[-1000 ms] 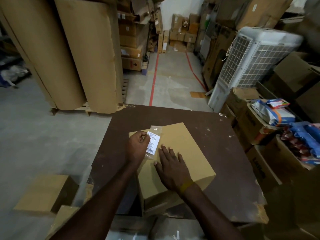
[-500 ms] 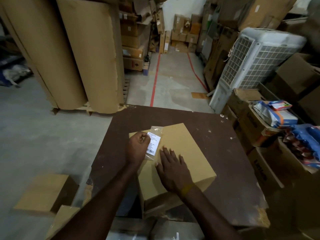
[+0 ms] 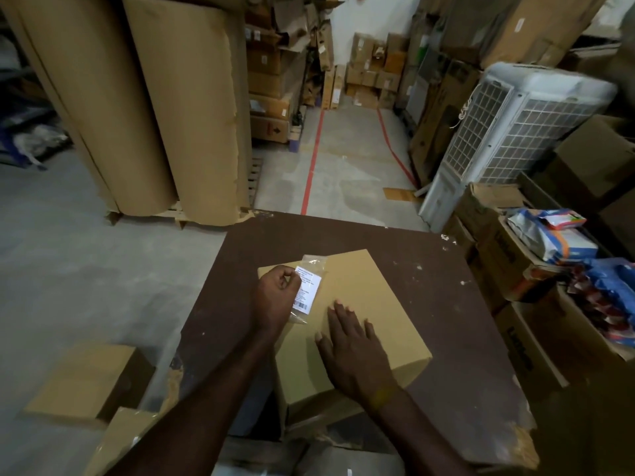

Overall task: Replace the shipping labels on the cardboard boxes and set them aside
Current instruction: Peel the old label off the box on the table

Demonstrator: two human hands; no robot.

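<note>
A tan cardboard box (image 3: pixel 371 304) lies flat on the dark brown table (image 3: pixel 464 338). At its far left corner is a white shipping label (image 3: pixel 308 288) with a barcode, inside a clear plastic sleeve. My left hand (image 3: pixel 276 295) pinches the label's left edge with curled fingers. My right hand (image 3: pixel 354 348) presses flat on the top of the box, fingers straight and spread, just right of the label.
Two more tan boxes (image 3: pixel 89 379) sit on the floor at lower left. Big cardboard rolls (image 3: pixel 154 104) stand on a pallet beyond the table. A white air cooler (image 3: pixel 508 132) and open cartons of packets (image 3: pixel 556 242) crowd the right side.
Both hands stay almost where they were. My right hand has slid slightly right along the box top; the label remains pinched in my left hand.
</note>
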